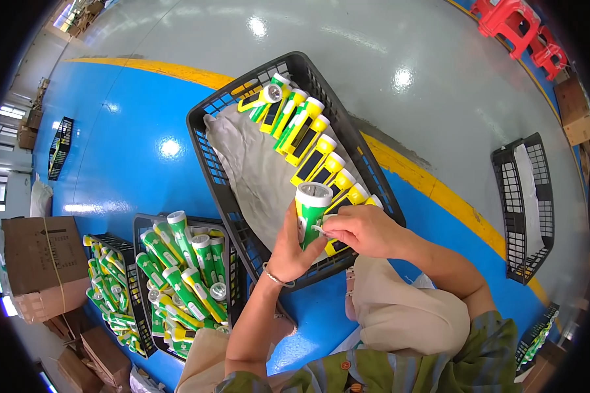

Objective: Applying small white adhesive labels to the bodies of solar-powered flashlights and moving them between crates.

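Note:
My left hand [290, 255] is wrapped round a green, white and yellow flashlight [310, 208], held upright with its clear lens on top. The fingers of my right hand [364, 230] are pinched together at the flashlight's side, on a small white piece [319, 230] too small to name. Both hands are over the near end of a black plastic crate [210, 170]. In that crate a slanting row of yellow and green flashlights [313, 158] with dark panels lies along the right side. A grey-white cloth [242, 164] lines its bottom.
A black crate [137, 229] heaped with flashlights stands at the lower left, beside another full one [137, 314]. Left of them are cardboard boxes [46, 255]. Further crates [528, 209] stand far right and far left [60, 147]. Red stools [508, 23] are at the upper right.

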The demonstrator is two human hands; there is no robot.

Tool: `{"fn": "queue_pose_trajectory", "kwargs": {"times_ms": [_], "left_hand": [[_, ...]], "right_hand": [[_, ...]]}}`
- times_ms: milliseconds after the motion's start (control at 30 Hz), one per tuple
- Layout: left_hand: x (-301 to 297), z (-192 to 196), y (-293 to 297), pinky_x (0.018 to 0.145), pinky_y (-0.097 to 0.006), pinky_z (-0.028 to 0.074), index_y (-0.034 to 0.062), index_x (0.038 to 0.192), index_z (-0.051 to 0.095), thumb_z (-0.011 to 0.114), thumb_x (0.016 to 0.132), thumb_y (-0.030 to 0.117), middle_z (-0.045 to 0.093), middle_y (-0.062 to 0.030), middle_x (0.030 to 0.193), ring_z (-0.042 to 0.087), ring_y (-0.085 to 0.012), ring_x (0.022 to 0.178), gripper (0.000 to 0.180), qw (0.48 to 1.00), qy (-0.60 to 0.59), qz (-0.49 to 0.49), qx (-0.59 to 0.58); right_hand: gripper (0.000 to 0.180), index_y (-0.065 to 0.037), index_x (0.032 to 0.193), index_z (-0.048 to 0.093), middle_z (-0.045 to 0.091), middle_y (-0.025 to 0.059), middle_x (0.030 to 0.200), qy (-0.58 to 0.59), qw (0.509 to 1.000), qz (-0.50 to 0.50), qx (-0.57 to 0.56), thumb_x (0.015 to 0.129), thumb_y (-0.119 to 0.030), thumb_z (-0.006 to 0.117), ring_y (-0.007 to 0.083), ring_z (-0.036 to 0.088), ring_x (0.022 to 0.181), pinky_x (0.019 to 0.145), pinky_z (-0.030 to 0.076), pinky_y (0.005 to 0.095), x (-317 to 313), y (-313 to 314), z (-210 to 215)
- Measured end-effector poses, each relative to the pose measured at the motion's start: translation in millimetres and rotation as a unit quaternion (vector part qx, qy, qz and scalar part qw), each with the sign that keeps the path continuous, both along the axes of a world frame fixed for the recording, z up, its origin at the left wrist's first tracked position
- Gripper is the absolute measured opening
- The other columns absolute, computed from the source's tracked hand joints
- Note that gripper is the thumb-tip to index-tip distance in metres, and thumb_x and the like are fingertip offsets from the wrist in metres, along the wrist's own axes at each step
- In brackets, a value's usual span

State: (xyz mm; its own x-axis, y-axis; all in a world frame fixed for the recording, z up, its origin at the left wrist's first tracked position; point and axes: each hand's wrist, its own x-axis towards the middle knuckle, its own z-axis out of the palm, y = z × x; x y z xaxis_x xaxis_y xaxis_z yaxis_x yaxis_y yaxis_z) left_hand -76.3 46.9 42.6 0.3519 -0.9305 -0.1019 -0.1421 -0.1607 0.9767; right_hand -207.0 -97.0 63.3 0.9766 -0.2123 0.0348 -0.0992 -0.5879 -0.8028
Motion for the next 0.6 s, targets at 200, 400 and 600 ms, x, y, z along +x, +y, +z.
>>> {"fn": "queue_pose_trajectory", "kwargs": {"times_ms": [200,400,600], "left_hand": [[-9.7,-1.8,6.8,0.074,-0.033,0.046,-0.0025,0.128,0.035,0.055,0.087,0.012,0.058,-0.0135,0.098,0.058,-0.0224,0.083,0.048,0.996,-0.038,0.073,0.017],[-14.1,-4.1,6.2,0.064,-0.029,0.045,-0.0026,0.124,0.04,0.061,0.083,0.011,0.058,-0.0119,0.087,0.054,-0.0166,0.07,0.048,0.996,-0.002,0.073,-0.049],[0.9,-4.8,6.1,0.074,-0.025,0.044,-0.0023,0.12,0.043,0.072,0.075,0.006,0.057,-0.0082,0.1,0.054,-0.0121,0.086,0.055,0.988,0.128,0.073,0.046]], "right_hand": [[0.009,-0.01,0.088,0.062,0.059,0.0077,0.073,0.025,0.999,-0.045,-0.003,0.081,-0.015,0.062,0.0268,0.059,0.066,0.058,0.046,0.0373,0.8,2.7,-1.3],[0.011,-0.01,0.083,0.063,0.061,0.0094,0.071,0.01,0.991,-0.107,-0.077,0.078,-0.02,0.065,0.0282,0.06,0.065,0.056,0.047,0.0381,2.7,-0.4,-0.1],[0.013,-0.008,0.084,0.063,0.061,0.0098,0.077,0.021,0.997,-0.069,-0.029,0.075,-0.016,0.067,0.029,0.06,0.069,0.059,0.048,0.0365,7.4,4.0,-6.6]]}}
